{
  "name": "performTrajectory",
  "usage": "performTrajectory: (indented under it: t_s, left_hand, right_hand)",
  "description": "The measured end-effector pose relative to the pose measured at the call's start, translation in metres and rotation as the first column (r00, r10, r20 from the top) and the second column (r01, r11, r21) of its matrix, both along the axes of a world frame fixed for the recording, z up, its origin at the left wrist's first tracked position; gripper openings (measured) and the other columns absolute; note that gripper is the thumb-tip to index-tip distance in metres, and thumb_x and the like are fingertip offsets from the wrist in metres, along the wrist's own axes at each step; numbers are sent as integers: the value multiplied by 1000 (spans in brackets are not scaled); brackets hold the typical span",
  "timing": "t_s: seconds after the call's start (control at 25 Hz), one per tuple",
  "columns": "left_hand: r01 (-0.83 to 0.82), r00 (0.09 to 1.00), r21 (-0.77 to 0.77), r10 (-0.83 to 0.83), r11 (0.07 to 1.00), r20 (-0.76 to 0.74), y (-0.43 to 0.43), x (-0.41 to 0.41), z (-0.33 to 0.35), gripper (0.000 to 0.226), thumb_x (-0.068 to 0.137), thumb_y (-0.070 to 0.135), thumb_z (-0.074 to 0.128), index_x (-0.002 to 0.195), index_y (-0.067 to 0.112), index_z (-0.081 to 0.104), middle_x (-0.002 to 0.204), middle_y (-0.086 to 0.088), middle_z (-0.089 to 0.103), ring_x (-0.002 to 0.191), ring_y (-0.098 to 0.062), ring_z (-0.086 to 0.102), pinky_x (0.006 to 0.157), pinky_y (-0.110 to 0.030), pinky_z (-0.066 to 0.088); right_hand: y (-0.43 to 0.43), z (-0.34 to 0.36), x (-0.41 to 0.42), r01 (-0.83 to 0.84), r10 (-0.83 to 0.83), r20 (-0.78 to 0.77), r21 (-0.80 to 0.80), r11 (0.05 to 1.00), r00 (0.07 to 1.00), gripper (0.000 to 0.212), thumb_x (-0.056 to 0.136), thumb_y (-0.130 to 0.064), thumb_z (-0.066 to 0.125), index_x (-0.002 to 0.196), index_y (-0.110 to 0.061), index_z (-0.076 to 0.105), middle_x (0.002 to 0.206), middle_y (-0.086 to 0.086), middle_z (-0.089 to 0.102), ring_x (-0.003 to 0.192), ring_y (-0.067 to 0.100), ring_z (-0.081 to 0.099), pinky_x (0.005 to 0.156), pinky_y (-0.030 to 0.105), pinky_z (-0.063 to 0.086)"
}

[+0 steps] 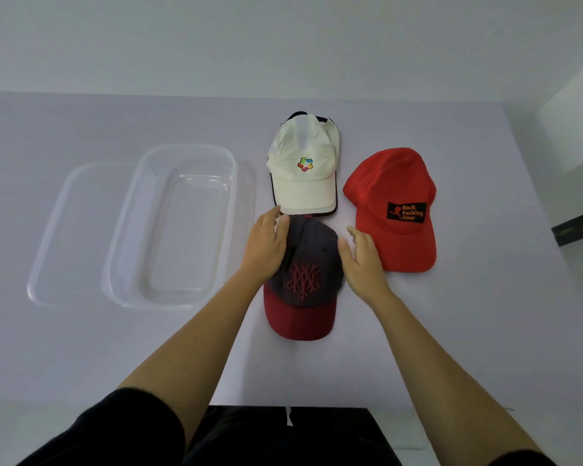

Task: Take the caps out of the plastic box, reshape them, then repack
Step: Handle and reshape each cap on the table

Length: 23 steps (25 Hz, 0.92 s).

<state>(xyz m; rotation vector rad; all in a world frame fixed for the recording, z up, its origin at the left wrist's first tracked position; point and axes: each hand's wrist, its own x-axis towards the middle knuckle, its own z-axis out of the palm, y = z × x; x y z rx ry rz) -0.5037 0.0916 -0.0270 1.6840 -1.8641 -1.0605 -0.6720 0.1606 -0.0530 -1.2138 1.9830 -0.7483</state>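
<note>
Pale lavender table [81, 348] against a plain white wall [249, 42], my left hand [266, 245] flat and spread on the navy cap [308, 264] with its red brim, my right hand [362, 260] open beside its crown, white cap [300, 176] and red cap [398, 203] beyond, empty clear plastic box [179, 227] on its lid [64, 237] at left.

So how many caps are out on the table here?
3. A white cap lies farthest back, a red cap to its right, and a dark cap with red brim nearest, between both hands. The clear plastic box looks empty.
</note>
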Motion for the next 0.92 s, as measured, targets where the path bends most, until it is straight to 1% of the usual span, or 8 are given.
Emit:
performTrajectory:
  t_s: [0.12, 0.24, 0.32, 0.4, 0.48, 0.56, 0.72, 0.92]
  left_hand:
    - [43, 996, -110, -50, 993, -68, 63, 23, -6, 53, 92, 7, 42, 144, 9, 33, 146, -7, 39, 134, -15, 35, 106, -10, 21]
    - [325, 946, -72, -322, 943, 47, 120, 51, -41, 95, 71, 6, 51, 150, 13, -2, 159, -10, 0, 148, -17, 1, 119, -23, 12]
    - [444, 876, -34, -426, 895, 226, 132, 51, -63, 107, 75, 16, 58, 145, 26, -22, 155, -13, -17, 145, -28, -10, 117, -35, 16]
    - [420, 865, -63, -379, 905, 328, 135, 39, -68, 108, 76, 18, 71, 148, 18, -9, 151, -21, -1, 139, -37, 9, 106, -43, 36]
    - [388, 862, -89, -327, 917, 388, 135, 31, -69, 102, 68, 7, 79, 147, 3, 14, 146, -26, 20, 132, -42, 32, 91, -43, 51]
    - [396, 843, -88, -324, 914, 429, 131, 29, -70, 105, 63, 1, 81, 146, 0, 17, 143, -29, 35, 127, -43, 46, 88, -40, 52]
    - [397, 837, -10, -357, 918, 416, 126, 23, -65, 121, 62, -2, 80, 147, -1, -7, 138, -31, 45, 125, -39, 50, 93, -36, 50]
    - [357, 884, -52, -319, 933, 341, 121, 18, -66, 113, 71, 0, 74, 147, 1, -9, 143, -30, 37, 131, -35, 34, 97, -40, 46]
  right_hand:
    - [65, -7, 18, -57, 57, 15, -15, 998, 998, 69, 80, 4, 48, 144, -6, 25, 150, 2, 28, 139, 16, 25, 116, 32, 22]
    - [108, -28, 38, -290, 291, -49, 34, 956, 955, 92, 68, -10, 50, 148, -8, 4, 155, -2, -1, 142, 7, 2, 119, 34, 13]
    - [109, -39, 48, -298, 305, -176, 66, 952, 936, 94, 72, -26, 56, 147, -5, 3, 157, 8, 0, 141, 11, 6, 115, 36, 18]
    - [102, -43, 57, -232, 244, -306, 74, 970, 920, 93, 74, -33, 66, 145, 3, 17, 152, 21, 21, 136, 23, 31, 107, 40, 33]
    - [93, -45, 60, -164, 194, -395, 108, 981, 898, 88, 72, -23, 72, 141, 7, 26, 145, 26, 36, 131, 34, 43, 104, 45, 36]
    - [87, -48, 61, -127, 187, -446, 161, 979, 875, 85, 72, -16, 71, 140, 8, 26, 144, 26, 38, 134, 36, 38, 109, 49, 24]
    - [81, -43, 57, -164, 200, -439, 121, 979, 876, 72, 82, -12, 58, 144, 0, 24, 151, 14, 32, 145, 26, 14, 113, 45, -4]
    - [80, -36, 55, -160, 201, -388, 136, 978, 900, 61, 89, -15, 50, 145, -13, 28, 150, 3, 35, 146, 17, 7, 115, 49, -5]
